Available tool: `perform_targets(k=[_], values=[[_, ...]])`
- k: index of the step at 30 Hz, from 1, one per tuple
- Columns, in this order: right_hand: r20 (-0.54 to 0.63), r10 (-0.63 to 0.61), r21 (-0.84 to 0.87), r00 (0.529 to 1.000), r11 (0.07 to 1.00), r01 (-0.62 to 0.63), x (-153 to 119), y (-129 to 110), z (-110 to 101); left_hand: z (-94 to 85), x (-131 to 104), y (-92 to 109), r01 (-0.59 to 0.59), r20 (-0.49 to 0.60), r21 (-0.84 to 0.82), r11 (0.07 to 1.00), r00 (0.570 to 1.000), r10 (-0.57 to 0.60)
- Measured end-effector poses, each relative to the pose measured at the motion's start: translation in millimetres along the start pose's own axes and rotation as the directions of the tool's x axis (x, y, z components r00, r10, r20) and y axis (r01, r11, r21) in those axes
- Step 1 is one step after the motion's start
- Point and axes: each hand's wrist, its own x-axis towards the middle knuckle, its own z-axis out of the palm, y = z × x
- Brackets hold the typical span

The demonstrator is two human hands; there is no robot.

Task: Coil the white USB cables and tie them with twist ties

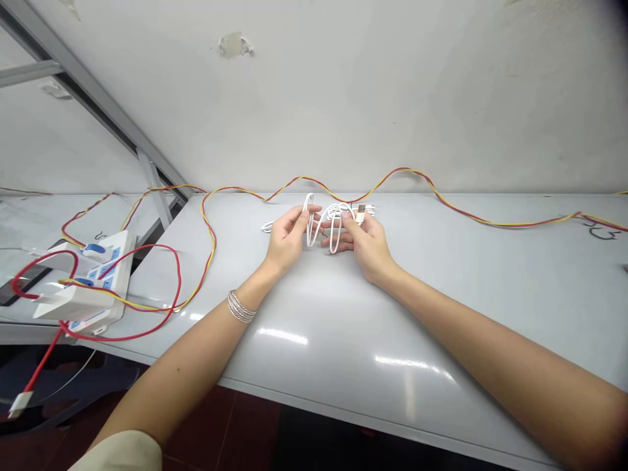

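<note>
Both hands hold one loosely looped white cable (333, 237) above the grey table (324, 307). My left hand (288, 237) pinches its left loops between thumb and fingers. My right hand (367, 243) grips the loops on the right, its thumb on top and its lower fingers reaching left beneath the cable. A USB plug (361, 210) stands up beside the right thumb. Behind the right hand, more white cable (370, 209) lies on the table, partly hidden. Another bit of white cable (267, 227) shows just left of my left hand.
At the left, a white power strip (115, 281) carries chargers (73, 302) and red cables. A twisted red-yellow wire (471, 213) runs along the table's back by the wall (392, 98). Dark curled pieces (602, 233) lie at the right. A metal frame (105, 104) slants at the upper left.
</note>
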Motion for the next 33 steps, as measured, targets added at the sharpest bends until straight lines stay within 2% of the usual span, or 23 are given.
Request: perform_targets(k=[4, 6, 11, 17, 25, 30, 33], values=[[-0.013, -0.036, -0.036, 0.999, 0.999, 0.036, -1, 1, 1, -1.5, -1, -4, -0.15, 0.053, 0.149, 0.977, 0.988, 0.143], [-0.018, -0.052, -0.047, 0.998, 0.998, 0.051, 0, 2, 1, -2.1, -1, -6, -0.171, 0.079, 0.163, 0.972, 0.984, 0.16], [-0.026, -0.033, -0.047, 0.999, 0.998, 0.032, -1, 2, 0, -0.8, -1, -5, -0.113, 0.095, 0.047, 0.992, 0.99, 0.108], [-0.02, -0.018, -0.074, 1.0, 0.997, 0.016, 0, -1, -1, 0.6, -2, 1, 0.028, 0.079, -0.068, 0.997, 0.997, -0.023], [0.031, -0.024, -0.154, 0.999, 0.988, 0.028, 2, 3, -3, 0.1, -2, -2, -0.035, 0.075, -0.008, 0.999, 0.997, 0.035], [0.071, -0.151, -0.331, 0.986, 0.929, 0.166, 3, 9, -4, 0.5, 1, -4, -0.011, 0.021, -0.02, 1.0, 1.0, 0.011], [0.093, -0.153, -0.392, 0.984, 0.903, 0.177, 3, 9, -5, 0.4, 2, -3, 0.002, -0.028, -0.027, 1.0, 1.0, -0.002]])
